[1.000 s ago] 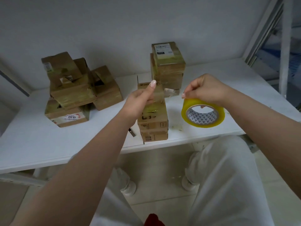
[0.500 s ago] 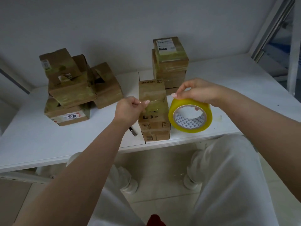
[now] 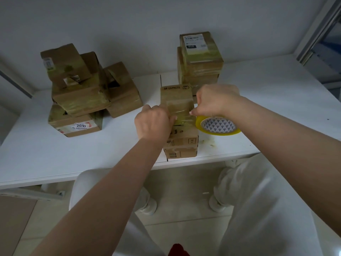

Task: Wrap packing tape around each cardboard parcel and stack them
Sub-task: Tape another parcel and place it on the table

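A brown cardboard parcel [image 3: 176, 97] marked SF EXPRESS lies on top of another parcel [image 3: 181, 153] near the table's front edge. My left hand [image 3: 154, 122] pinches the free end of a clear tape strip [image 3: 181, 115] at the parcel's left side. The strip stretches across the parcel's top. My right hand [image 3: 215, 100] pinches the tape at the parcel's right side, just above the yellow tape roll [image 3: 217, 125]. The roll hangs low beside the parcel, close to the table.
A loose heap of worn parcels [image 3: 81, 93] sits at the back left of the white table [image 3: 46, 156]. A neat stack of taped parcels [image 3: 200, 60] stands at the back, behind the right hand. A wall runs behind; a metal frame [image 3: 319, 28] is at right.
Both hands came down and forward with the stretched tape, from above the parcel to its two sides. The strip now lies across the parcel's top and the roll has dropped beside it.
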